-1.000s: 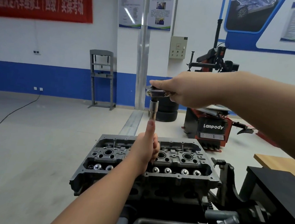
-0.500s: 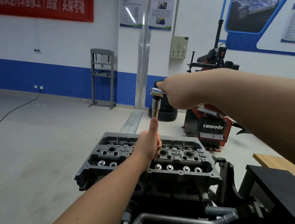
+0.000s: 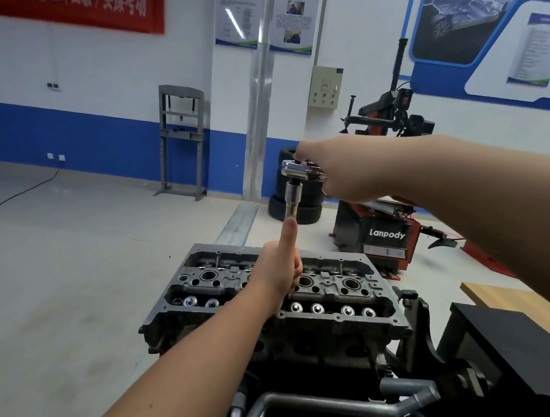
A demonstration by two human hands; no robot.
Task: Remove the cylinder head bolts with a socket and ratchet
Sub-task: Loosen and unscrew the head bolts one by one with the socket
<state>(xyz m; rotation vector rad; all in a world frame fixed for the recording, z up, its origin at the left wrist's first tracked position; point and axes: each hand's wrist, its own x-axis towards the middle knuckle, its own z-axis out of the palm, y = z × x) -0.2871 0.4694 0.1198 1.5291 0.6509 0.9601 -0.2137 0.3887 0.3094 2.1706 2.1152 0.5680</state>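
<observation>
Setting: workshop floor, blue-banded far wall, tyre changer (image 3: 386,217) at far right; engine is mounted on a stand in the near centre.
Cylinder head: the cylinder head (image 3: 280,294) is seen open-topped, long axis running left-right, directly below both hands.
Bolts: no bolt head can be picked out with confidence; the bores along the head's middle row are partly hidden by the left hand. How many are already out cannot be told.
Socket: a long socket (image 3: 292,200) is hung vertical from the ratchet head, well above the head casting, not seated on anything.
Ratchet: the ratchet (image 3: 298,170) is held level, its handle running to the right and hidden inside the right hand.
Right hand: the right hand (image 3: 345,171) is clenched round the ratchet handle, up and far from the casting.
Left hand: the left hand (image 3: 279,268) is curled, thumb raised straight up; thumb tip is placed at the socket's lower opening. Whether something is gripped in the curled fingers cannot be told.
Key relation: socket axis is vertical and in line with the thumb; the head's centre bores lie straight below. The left hand is the nearer one to the casting.
Judgement: socket is likely being steadied or checked before being lowered into a bore; the drop must be kept plumb.
</observation>
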